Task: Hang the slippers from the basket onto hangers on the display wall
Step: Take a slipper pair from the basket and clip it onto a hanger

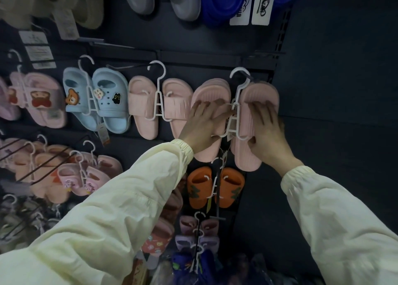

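From the head camera, the pink pair hangs at the right end of a row on the display wall (336,116). The hook of its white hanger (235,114) sits over a dark peg (248,76). The left hand (203,126) lies on the left pink slipper (212,90), fingers spread fairly straight, fingertips reaching the hanger's stem. The right hand (269,131) grips the right pink slipper (261,91), fingers draped over its strap and thumb curled at its inner edge. The left slipper's outer edge crowds the neighbouring pink pair (142,103). An orange pair (200,187) hangs just beneath. Bare dark panel runs beyond the right slipper's outer edge.
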Tool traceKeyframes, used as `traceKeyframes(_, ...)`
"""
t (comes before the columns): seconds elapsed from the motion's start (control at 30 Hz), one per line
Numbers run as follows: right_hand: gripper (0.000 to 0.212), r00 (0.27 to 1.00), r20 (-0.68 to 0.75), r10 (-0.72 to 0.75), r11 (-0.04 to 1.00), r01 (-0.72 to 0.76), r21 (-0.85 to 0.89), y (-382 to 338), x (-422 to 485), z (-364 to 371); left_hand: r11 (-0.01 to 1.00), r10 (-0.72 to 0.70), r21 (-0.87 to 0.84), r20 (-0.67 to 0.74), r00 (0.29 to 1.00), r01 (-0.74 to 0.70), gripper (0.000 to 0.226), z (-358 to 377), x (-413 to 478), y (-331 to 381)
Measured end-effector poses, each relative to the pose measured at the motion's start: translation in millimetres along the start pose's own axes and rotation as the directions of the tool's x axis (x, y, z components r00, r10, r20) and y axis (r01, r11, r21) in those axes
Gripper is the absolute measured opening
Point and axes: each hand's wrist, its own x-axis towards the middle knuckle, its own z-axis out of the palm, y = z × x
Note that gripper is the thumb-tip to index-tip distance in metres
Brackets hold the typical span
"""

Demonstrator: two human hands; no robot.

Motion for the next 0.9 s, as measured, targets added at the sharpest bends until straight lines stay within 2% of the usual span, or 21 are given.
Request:
traceKeyframes(0.13,0.094,1.000,-0.019,-0.004,1.000,0.004,0.010,0,1,1,0.998,0.007,-0.058,-0.026,1.000,-0.008,0.094,-5,-1,-3)
traceKeyframes(0.3,0.092,0.998,-0.058,-0.014,1.000,0.014,0.007,-1,-2,4,0.997,0.009,-0.072,-0.001,1.000,-0.009,0.093,-7,-1,-3)
traceKeyframes(0.5,0.105,0.999,0.043,0.030,0.999,-0.031,0.037,-5,0,5,0.995,0.013,-0.098,0.001,1.000,-0.013,0.087,-10,-1,-7)
traceKeyframes(0.7,0.094,0.998,-0.011,0.058,0.998,-0.058,-0.002,-12,2,6,0.994,0.063,-0.088,0.012,0.998,-0.062,0.088,-14,0,-11)
traceKeyframes(0.9,0.095,0.999,0.000,0.050,0.999,-0.050,-0.012,-13,2,11,0.995,0.052,-0.094,0.068,0.996,-0.046,0.084,-21,4,-18)
